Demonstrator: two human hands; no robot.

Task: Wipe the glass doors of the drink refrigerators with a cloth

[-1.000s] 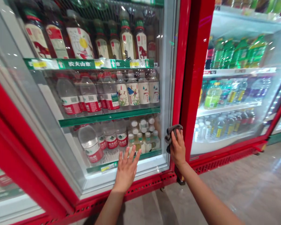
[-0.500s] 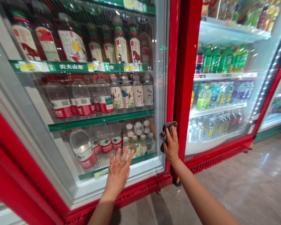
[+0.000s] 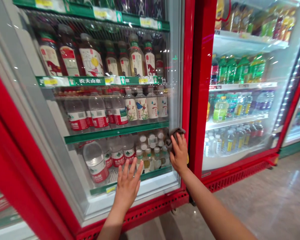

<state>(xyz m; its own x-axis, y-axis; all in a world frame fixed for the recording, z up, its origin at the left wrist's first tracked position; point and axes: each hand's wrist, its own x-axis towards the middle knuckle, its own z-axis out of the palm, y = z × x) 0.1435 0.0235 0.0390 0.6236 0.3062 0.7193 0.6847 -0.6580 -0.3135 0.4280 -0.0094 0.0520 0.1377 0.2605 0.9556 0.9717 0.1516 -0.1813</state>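
A glass fridge door in a red frame (image 3: 188, 100) stands before me, with shelves of bottles behind the glass. My right hand (image 3: 179, 155) presses a crumpled dark grey cloth (image 3: 175, 133) against the right edge of the glass, beside the frame. My left hand (image 3: 128, 185) has its fingers spread and holds nothing; it is at the lower part of the glass, in front of the bottom shelf. Large water bottles with red and white labels (image 3: 96, 166) stand behind the glass to its left.
To the right is a second lit fridge with a red frame (image 3: 198, 100), holding green bottles (image 3: 231, 70) and others. Another red frame (image 3: 27, 160) is at the left. Grey floor (image 3: 260, 203) shows at the lower right.
My right hand has shifted slightly left with the cloth, from the red frame's edge onto the glass. My left hand stays spread. The view has tilted up a little.
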